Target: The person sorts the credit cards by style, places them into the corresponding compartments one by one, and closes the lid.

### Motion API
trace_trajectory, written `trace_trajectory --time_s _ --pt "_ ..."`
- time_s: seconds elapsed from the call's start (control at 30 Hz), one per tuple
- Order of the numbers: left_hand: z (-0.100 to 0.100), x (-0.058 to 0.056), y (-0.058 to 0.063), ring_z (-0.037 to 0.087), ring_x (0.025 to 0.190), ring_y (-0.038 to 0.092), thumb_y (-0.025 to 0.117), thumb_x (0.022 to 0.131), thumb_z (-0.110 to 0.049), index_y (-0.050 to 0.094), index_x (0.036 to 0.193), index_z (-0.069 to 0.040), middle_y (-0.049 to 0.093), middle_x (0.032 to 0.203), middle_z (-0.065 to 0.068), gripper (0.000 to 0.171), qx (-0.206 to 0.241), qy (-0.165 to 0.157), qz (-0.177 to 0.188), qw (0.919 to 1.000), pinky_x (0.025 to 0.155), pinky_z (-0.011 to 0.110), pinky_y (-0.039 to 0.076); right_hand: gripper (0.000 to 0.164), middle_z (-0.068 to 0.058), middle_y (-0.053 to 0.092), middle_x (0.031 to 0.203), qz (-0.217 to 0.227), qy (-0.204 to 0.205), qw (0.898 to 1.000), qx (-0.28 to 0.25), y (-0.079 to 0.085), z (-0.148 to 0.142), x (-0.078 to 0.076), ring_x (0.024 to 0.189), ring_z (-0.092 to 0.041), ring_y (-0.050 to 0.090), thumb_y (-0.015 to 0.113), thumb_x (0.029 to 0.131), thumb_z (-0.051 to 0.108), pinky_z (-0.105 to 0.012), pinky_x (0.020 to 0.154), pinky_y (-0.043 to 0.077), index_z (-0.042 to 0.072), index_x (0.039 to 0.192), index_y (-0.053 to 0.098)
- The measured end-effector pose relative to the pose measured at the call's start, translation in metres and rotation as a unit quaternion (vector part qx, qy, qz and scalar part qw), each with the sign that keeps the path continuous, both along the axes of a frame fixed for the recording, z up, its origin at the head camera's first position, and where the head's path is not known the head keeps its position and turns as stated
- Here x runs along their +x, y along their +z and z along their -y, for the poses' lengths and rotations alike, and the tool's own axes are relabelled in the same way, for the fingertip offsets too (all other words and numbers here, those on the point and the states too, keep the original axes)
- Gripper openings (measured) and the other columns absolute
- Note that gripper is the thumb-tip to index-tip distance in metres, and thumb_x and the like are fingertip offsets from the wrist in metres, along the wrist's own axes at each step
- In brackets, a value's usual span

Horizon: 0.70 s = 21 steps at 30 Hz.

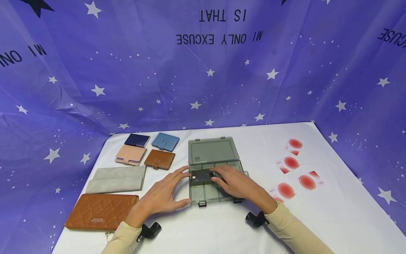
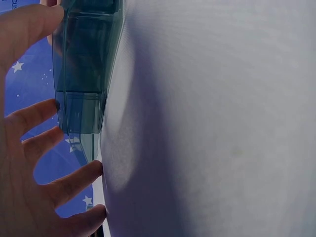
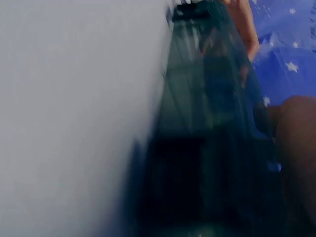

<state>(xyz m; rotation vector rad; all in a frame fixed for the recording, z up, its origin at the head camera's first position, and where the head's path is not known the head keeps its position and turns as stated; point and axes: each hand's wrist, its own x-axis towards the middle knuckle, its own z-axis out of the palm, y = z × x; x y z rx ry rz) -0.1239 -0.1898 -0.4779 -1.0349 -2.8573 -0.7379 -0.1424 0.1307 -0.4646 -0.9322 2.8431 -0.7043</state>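
Note:
A translucent grey-green compartment box (image 1: 196, 192) lies on the table with its lid (image 1: 214, 150) folded back. A flat black card (image 1: 200, 175) with a small white square lies across the box's left compartments. My right hand (image 1: 236, 181) reaches over the box and pinches the card's right end between thumb and forefinger. My left hand (image 1: 163, 192) is spread at the box's left side, its fingers mostly straight. In the left wrist view, the left thumb and forefinger touch the box's rim while the lower fingers rest near the cloth. The right wrist view is dark and blurred.
To the left lie a brown quilted wallet (image 1: 101, 211), a grey wallet (image 1: 117, 179), a pink card holder (image 1: 130, 154), a brown one (image 1: 159, 159), a light blue one (image 1: 165, 141) and a navy one (image 1: 137, 140). Several red-and-white cards (image 1: 307, 182) are on the right.

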Motion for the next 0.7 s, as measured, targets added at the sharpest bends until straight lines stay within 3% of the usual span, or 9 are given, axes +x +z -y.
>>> trace_trajectory --time_s 0.17,0.33,0.53,0.7 --pt "0.000 0.000 0.000 0.025 0.151 0.048 0.079 0.089 -0.063 0.051 0.159 -0.025 0.033 0.175 -0.005 0.084 -0.004 -0.001 -0.007 1.0000 0.100 0.056 0.056 0.039 -0.007 0.072 0.136 0.019 0.007 0.998 -0.061 0.012 -0.032 -0.015 0.121 -0.023 0.070 0.060 0.112 0.032 -0.048 0.101 0.057 0.007 0.142 0.066" --pt "0.002 0.001 0.001 0.027 0.150 0.049 0.080 0.089 -0.062 0.053 0.157 -0.023 0.034 0.175 -0.006 0.083 -0.007 0.002 -0.019 0.9998 0.104 0.057 0.054 0.027 -0.009 0.075 0.125 0.013 0.002 0.992 -0.127 0.023 -0.082 -0.041 0.110 -0.022 0.073 0.069 0.107 0.014 -0.045 0.095 0.060 0.002 0.132 0.069" --pt "0.002 0.001 0.001 0.027 0.150 0.050 0.079 0.088 -0.063 0.053 0.157 -0.022 0.035 0.174 -0.005 0.084 -0.008 -0.001 -0.025 0.9997 0.107 0.057 0.052 0.026 -0.019 0.075 0.123 -0.029 -0.034 0.990 -0.134 0.016 -0.161 -0.070 0.110 -0.034 0.074 0.070 0.103 0.003 -0.050 0.094 0.060 -0.001 0.128 0.070" --pt "0.000 0.001 0.001 0.028 0.151 0.049 0.079 0.089 -0.062 0.053 0.158 -0.022 0.036 0.174 -0.003 0.084 -0.004 -0.004 -0.019 0.9998 0.107 0.058 0.052 0.028 -0.020 0.076 0.124 -0.044 -0.080 0.990 -0.102 0.008 -0.229 -0.086 0.113 -0.043 0.073 0.070 0.102 0.002 -0.058 0.093 0.058 -0.002 0.129 0.070"
